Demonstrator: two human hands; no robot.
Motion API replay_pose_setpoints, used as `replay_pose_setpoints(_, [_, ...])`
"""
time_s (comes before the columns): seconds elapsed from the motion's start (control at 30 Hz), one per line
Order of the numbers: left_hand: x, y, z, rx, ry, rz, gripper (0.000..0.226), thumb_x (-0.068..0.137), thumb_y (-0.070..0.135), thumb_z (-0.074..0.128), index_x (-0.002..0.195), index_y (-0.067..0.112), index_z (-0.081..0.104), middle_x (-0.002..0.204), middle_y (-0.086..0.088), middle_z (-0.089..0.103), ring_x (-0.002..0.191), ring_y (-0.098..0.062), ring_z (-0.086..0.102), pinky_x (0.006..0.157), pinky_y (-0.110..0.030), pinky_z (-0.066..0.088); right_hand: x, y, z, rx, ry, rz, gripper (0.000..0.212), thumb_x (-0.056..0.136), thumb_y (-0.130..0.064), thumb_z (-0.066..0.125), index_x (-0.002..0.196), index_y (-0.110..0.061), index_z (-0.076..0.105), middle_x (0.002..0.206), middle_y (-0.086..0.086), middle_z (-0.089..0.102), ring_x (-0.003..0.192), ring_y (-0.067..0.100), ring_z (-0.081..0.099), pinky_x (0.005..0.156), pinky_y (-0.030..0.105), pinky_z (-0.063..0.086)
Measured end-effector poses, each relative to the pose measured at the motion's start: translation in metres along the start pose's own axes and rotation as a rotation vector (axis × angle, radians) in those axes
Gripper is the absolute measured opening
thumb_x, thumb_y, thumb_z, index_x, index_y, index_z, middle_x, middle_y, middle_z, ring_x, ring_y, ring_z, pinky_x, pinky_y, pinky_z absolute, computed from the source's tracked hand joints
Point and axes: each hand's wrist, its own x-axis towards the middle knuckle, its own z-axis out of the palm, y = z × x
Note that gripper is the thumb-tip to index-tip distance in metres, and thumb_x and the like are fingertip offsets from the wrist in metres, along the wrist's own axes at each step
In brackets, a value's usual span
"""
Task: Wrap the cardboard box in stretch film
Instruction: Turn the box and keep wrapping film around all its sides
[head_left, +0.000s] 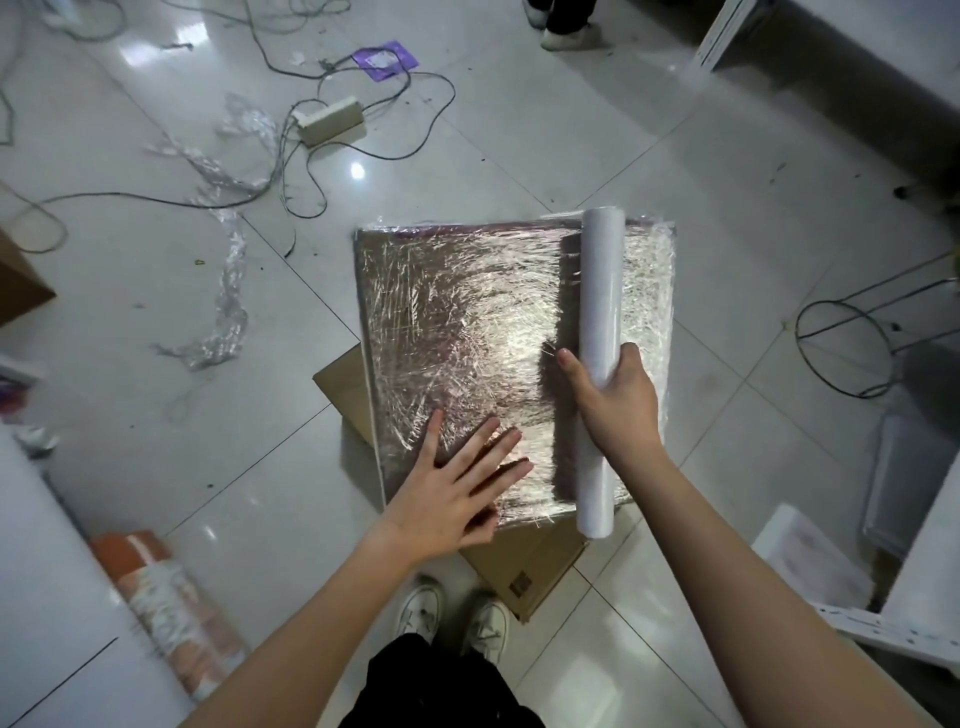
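Observation:
The cardboard box stands on the tiled floor in the middle of the view, its top covered in shiny, wrinkled stretch film. A long white roll of stretch film lies lengthwise over the box's right part. My right hand grips that roll near its lower half. My left hand presses flat on the film at the box's near left corner, fingers spread and straight.
A flattened cardboard piece lies under the box. Torn film scraps, cables and a power strip litter the floor at left. A wire stool frame stands at right. Another person's feet show at top. My shoes are below.

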Motion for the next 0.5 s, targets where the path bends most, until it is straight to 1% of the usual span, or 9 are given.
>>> replay_pose_setpoints(0.1, [0.004,0.003,-0.003,-0.028,-0.016,-0.015,0.061,0.085,0.045,0.048,0.141,0.020,0.042,0.150,-0.010,0.035,0.139,-0.032,0.032,0.104,-0.072,0.015,0.002,0.000,-0.001,0.012,0.003,0.019,0.050,0.080,-0.059,0.060,0.094,-0.015,0.041,0.070,-0.010,0.048,0.059,0.004,0.046,0.047,0.023,0.031])
replay_pose_setpoints(0.17, [0.010,0.005,-0.005,-0.049,-0.007,0.007,0.053,0.089,0.045,0.045,0.133,0.016,0.053,0.147,-0.016,0.040,0.138,-0.033,0.033,0.104,-0.072,0.015,0.001,-0.001,0.000,0.017,-0.002,0.023,0.050,0.080,-0.059,0.060,0.095,-0.015,0.042,0.072,-0.007,0.049,0.060,0.009,0.048,0.048,0.024,0.032])
replay_pose_setpoints(0.2, [0.014,0.005,-0.006,-0.056,0.004,0.023,0.050,0.092,0.043,0.044,0.131,0.014,0.055,0.146,-0.018,0.040,0.138,-0.032,0.033,0.105,-0.071,0.016,0.001,-0.001,0.000,0.019,-0.001,0.024,0.050,0.079,-0.059,0.060,0.095,-0.015,0.042,0.073,-0.006,0.050,0.060,0.011,0.048,0.049,0.025,0.032])
replay_pose_setpoints(0.23, [0.020,0.004,-0.006,-0.056,0.019,0.031,0.049,0.093,0.041,0.044,0.132,0.013,0.052,0.147,-0.019,0.036,0.139,-0.031,0.031,0.106,-0.069,0.017,0.000,-0.001,0.001,0.022,0.001,0.026,0.050,0.079,-0.060,0.060,0.094,-0.015,0.042,0.074,-0.006,0.050,0.061,0.011,0.048,0.049,0.024,0.032])
replay_pose_setpoints(0.27, [0.026,0.003,-0.005,-0.049,0.030,0.023,0.051,0.094,0.039,0.043,0.138,0.012,0.043,0.149,-0.017,0.031,0.140,-0.030,0.028,0.107,-0.067,0.017,0.000,-0.002,0.002,0.028,0.003,0.030,0.050,0.078,-0.060,0.061,0.094,-0.016,0.042,0.073,-0.007,0.049,0.061,0.010,0.048,0.049,0.024,0.033])
replay_pose_setpoints(0.33, [0.037,-0.003,-0.003,-0.024,0.021,-0.040,0.063,0.096,0.039,0.041,0.147,0.008,0.023,0.154,-0.012,0.018,0.143,-0.027,0.018,0.110,-0.064,0.013,-0.002,-0.003,0.002,0.049,0.005,0.038,0.050,0.077,-0.062,0.061,0.094,-0.018,0.042,0.073,-0.011,0.049,0.061,0.004,0.049,0.048,0.023,0.033])
replay_pose_setpoints(0.37, [0.040,-0.006,-0.002,-0.010,0.005,-0.072,0.065,0.096,0.040,0.040,0.148,0.007,0.018,0.156,-0.011,0.013,0.144,-0.027,0.014,0.112,-0.063,0.010,-0.002,-0.003,0.002,0.065,0.003,0.038,0.050,0.076,-0.063,0.061,0.094,-0.019,0.043,0.074,-0.011,0.051,0.063,0.003,0.050,0.049,0.023,0.035])
replay_pose_setpoints(0.43, [0.044,-0.008,0.000,0.005,-0.018,-0.099,0.064,0.098,0.041,0.034,0.149,0.006,0.017,0.157,-0.011,0.009,0.145,-0.027,0.011,0.112,-0.063,0.007,-0.004,-0.003,0.002,0.116,-0.004,0.040,0.050,0.076,-0.064,0.061,0.097,-0.021,0.047,0.079,-0.007,0.057,0.068,0.008,0.056,0.056,0.027,0.044])
replay_pose_setpoints(0.5, [0.044,-0.009,0.002,-0.007,-0.024,-0.101,0.062,0.098,0.041,0.032,0.149,0.006,0.021,0.157,-0.012,0.013,0.145,-0.028,0.014,0.111,-0.064,0.010,-0.006,-0.004,0.003,0.165,0.007,0.048,0.046,0.078,-0.062,0.060,0.098,-0.021,0.051,0.082,-0.005,0.059,0.072,0.010,0.058,0.059,0.028,0.045])
